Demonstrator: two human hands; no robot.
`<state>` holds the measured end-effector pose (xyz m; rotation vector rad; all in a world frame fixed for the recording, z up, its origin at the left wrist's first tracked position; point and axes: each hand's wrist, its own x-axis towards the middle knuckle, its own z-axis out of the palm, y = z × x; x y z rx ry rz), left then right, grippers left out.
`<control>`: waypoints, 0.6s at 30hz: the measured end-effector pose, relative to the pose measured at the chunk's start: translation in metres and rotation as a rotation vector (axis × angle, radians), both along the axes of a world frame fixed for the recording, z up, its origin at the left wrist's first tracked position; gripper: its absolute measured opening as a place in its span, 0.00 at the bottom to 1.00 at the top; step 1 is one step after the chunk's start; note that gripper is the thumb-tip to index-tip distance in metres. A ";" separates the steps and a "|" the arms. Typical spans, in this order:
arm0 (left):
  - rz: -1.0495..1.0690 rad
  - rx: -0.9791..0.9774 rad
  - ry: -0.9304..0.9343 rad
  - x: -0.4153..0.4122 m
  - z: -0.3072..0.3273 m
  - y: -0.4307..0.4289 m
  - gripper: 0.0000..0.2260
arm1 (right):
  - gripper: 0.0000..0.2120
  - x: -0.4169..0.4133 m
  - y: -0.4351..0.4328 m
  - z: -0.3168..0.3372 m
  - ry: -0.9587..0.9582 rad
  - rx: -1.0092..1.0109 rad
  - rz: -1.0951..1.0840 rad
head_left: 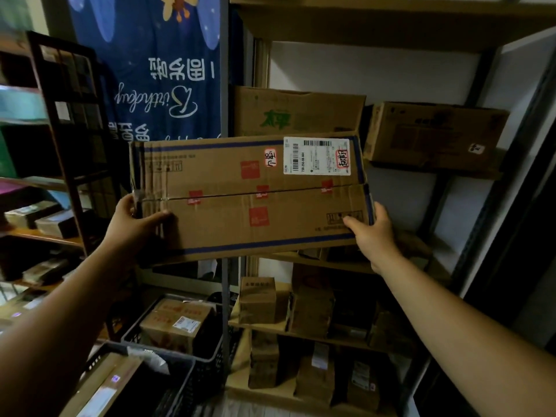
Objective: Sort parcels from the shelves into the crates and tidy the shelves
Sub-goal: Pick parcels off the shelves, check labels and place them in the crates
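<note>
Dim room, blurred left edge, wide-angle warping

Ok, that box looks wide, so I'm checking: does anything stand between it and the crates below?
Nothing visibly blocks the way from the box to the crates, but both already hold parcels, and the shelf post stands close beside them.

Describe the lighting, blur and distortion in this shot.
Head view: dim overall, brightest on the held box and its white label; parcels on the lower shelves sink into shadow; the left rack is smeared by blur; wide-angle bend tilts the right shelf post.
</note>
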<state>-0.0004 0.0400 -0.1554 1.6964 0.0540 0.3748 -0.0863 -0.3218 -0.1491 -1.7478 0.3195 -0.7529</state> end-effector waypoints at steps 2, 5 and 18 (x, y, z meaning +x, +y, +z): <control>0.022 0.014 -0.017 -0.001 0.000 0.005 0.30 | 0.19 -0.003 0.005 -0.003 -0.035 0.001 -0.011; 0.044 0.005 -0.043 -0.004 -0.001 0.010 0.30 | 0.20 -0.009 0.014 -0.009 -0.091 0.000 -0.012; -0.020 0.001 -0.005 -0.002 -0.017 0.052 0.27 | 0.22 0.007 0.039 -0.036 -0.068 0.016 0.046</control>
